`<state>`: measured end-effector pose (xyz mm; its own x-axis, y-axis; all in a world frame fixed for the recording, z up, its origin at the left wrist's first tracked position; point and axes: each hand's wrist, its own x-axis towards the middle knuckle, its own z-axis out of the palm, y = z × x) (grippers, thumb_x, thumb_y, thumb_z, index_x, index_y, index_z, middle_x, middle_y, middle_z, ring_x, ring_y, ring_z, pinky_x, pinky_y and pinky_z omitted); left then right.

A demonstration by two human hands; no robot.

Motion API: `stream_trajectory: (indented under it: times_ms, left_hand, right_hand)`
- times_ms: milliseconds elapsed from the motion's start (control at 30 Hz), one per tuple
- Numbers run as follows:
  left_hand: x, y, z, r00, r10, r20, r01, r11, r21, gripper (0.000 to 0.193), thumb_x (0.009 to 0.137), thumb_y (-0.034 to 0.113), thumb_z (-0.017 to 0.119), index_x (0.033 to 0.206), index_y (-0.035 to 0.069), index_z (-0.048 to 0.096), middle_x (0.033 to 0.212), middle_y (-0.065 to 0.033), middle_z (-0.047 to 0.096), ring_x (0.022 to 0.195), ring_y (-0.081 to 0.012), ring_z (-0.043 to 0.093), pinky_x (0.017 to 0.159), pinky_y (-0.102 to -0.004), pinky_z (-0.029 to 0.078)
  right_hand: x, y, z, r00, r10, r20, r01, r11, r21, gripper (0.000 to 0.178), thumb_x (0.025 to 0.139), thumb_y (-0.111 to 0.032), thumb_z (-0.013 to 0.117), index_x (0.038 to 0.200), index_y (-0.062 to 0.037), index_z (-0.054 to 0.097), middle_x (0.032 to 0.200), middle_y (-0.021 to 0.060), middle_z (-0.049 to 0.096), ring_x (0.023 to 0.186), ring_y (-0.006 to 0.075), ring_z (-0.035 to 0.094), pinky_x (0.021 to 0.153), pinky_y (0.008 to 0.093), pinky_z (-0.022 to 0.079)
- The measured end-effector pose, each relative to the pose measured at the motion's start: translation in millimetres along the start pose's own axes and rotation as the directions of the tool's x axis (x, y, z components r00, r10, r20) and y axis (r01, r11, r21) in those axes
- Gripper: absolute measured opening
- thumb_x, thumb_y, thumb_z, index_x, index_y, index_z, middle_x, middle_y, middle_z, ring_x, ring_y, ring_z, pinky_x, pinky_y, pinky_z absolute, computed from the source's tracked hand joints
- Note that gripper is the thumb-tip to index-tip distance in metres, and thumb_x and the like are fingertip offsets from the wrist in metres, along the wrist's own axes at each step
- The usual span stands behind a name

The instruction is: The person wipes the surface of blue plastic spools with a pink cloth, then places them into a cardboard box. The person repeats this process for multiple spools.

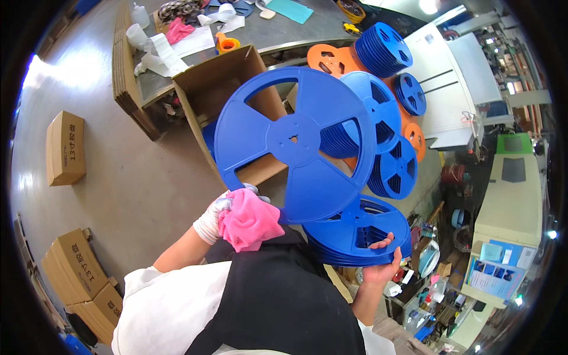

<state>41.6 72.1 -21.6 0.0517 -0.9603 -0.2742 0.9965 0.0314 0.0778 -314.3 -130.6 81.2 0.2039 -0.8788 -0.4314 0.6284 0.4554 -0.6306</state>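
Note:
A large blue plastic reel (316,112) with a centre hole and cut-out windows is held up in front of me, tilted. My left hand (223,207), in a whitish glove, is closed on a bunched pink cloth (251,222) and on the reel's lower left rim. Part of its fingers is behind the rim and the cloth. Below and to the right is a stack of blue reels (337,242). My bare right hand (383,263) curls its fingers over the right rim of the stack's top reel. How firmly it grips cannot be told.
An open cardboard box (198,97) with blue reels inside stands behind the held reel. Blue reel stacks (384,50) rest on orange reels (331,59) at the far right. A cluttered grey table (278,26) is at the back. Closed cartons (66,148) sit on the left floor.

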Motion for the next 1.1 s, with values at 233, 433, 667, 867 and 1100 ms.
stream_trajectory:
  times_ms: [233, 433, 667, 867, 1100]
  left_hand:
    - [3.6, 1.2, -9.7, 0.989, 0.096, -0.117, -0.080, 0.988, 0.135, 0.050, 0.079, 0.022, 0.079, 0.121, 0.002, 0.060, 0.118, -0.0146, 0.066, 0.112, -0.0284, 0.063, 0.105, -0.0418, 0.048]
    - [32.5, 12.2, -43.3, 0.839, 0.306, -0.450, -0.132, 0.916, 0.378, 0.034, 0.084, 0.007, 0.073, 0.115, 0.005, 0.060, 0.106, -0.0090, 0.067, 0.100, -0.0240, 0.066, 0.091, -0.0365, 0.055]
    - [128.9, 37.7, -115.5, 0.777, 0.418, -0.470, -0.130, 0.838, 0.530, 0.052, 0.083, 0.002, 0.069, 0.132, 0.002, 0.050, 0.120, -0.0149, 0.062, 0.111, -0.0281, 0.061, 0.096, -0.0394, 0.052]
    - [156.6, 38.2, -106.8, 0.810, 0.445, -0.383, -0.111, 0.756, 0.645, 0.091, 0.082, 0.010, 0.077, 0.155, 0.003, 0.023, 0.136, -0.0159, 0.053, 0.121, -0.0255, 0.054, 0.104, -0.0360, 0.045]
    - [118.5, 27.4, -30.1, 0.870, 0.479, -0.118, -0.143, 0.474, 0.869, 0.072, 0.076, 0.000, 0.078, 0.139, 0.008, 0.043, 0.127, -0.0103, 0.056, 0.117, -0.0237, 0.055, 0.103, -0.0344, 0.046]
  right_hand:
    - [1.9, 0.1, -3.9, 0.998, 0.062, -0.008, -0.062, 0.998, 0.033, 0.038, 0.095, -0.026, 0.056, 0.127, -0.0054, 0.057, 0.107, 0.0066, 0.066, 0.088, 0.0194, 0.061, 0.079, 0.0371, 0.050]
    - [-1.0, -3.1, -14.9, 0.994, 0.049, 0.095, -0.052, 0.998, 0.031, 0.040, 0.096, -0.026, 0.053, 0.129, -0.0042, 0.054, 0.097, 0.0033, 0.059, 0.085, 0.0170, 0.055, 0.079, 0.0362, 0.047]
    - [-12.9, 5.0, -10.6, 0.992, 0.030, 0.124, -0.035, 0.999, 0.033, 0.040, 0.096, -0.026, 0.052, 0.130, -0.0058, 0.056, 0.091, 0.0041, 0.056, 0.079, 0.0175, 0.053, 0.077, 0.0371, 0.046]
    - [-23.1, 3.7, -12.2, 0.955, -0.021, 0.295, -0.018, 0.992, 0.127, 0.043, 0.097, -0.035, 0.054, 0.129, -0.0059, 0.052, 0.075, 0.0011, 0.046, 0.066, 0.0137, 0.045, 0.065, 0.0325, 0.039]
    - [-26.0, -13.3, 4.0, 0.780, -0.092, 0.619, -0.055, 0.975, 0.215, 0.037, 0.097, -0.041, 0.062, 0.109, -0.0074, 0.051, 0.058, -0.0015, 0.047, 0.046, 0.0104, 0.047, 0.048, 0.0265, 0.038]
